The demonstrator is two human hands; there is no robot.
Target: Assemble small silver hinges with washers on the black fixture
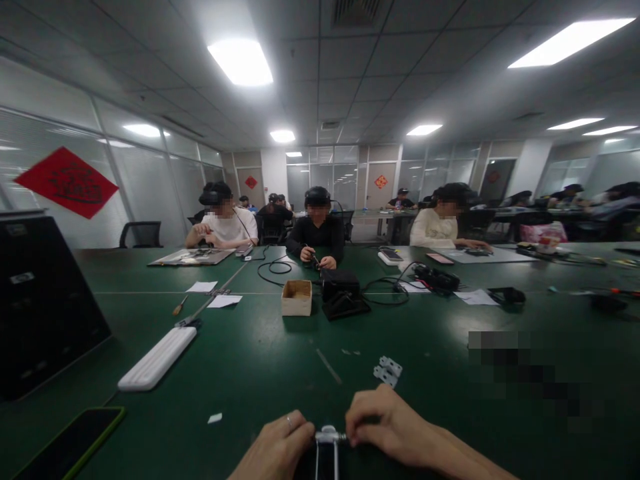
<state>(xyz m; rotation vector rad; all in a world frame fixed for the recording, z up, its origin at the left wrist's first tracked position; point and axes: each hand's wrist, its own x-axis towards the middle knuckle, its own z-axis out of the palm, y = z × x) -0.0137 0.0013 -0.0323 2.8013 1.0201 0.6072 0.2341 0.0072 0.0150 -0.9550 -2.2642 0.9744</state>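
Note:
My left hand (277, 448) and my right hand (387, 423) sit at the bottom edge of the head view, both with fingers curled. Between them they pinch a small silver metal part (329, 437) with a short rod sticking out toward the right hand. A dark piece below the part runs out of the picture. Just beyond my right hand lies a small metal hinge (387, 371) on the green table (250, 360). A thin metal rod (329, 366) lies left of the hinge.
A white power strip (157, 358), a phone (73, 443) and a black case (40, 300) lie on the left. A small cardboard box (297, 297), a black device (341, 294) and cables stand mid-table. Three people in headsets work at the far side.

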